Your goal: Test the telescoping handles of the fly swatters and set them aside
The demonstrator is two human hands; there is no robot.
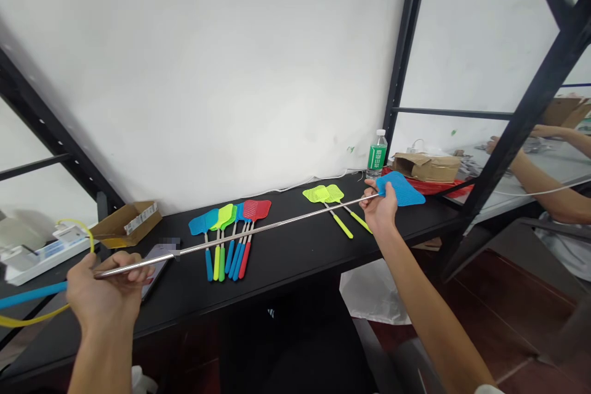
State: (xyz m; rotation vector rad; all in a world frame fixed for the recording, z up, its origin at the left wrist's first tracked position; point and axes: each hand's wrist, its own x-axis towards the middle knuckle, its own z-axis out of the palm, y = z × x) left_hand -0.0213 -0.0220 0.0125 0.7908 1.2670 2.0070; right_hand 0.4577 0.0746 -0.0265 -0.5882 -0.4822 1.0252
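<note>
I hold one fly swatter stretched out across the black table (286,258). My left hand (104,292) is closed round its thick metal rod near the blue grip (32,295). My right hand (379,206) pinches the thin far end of the telescopic rod (258,229), right at the blue mesh head (401,189). The rod hangs above the table, slanting up to the right. Under it lies a bunch of several swatters (231,234) in blue, green and red. A pair of yellow-green swatters (330,203) lies just left of my right hand.
A green-labelled water bottle (377,154) stands at the wall. An open cardboard box (124,221) sits at the left, another (427,166) at the right on a red tray. Black rack posts (521,117) cross the right side. Another person's arms (545,188) rest at the neighbouring table.
</note>
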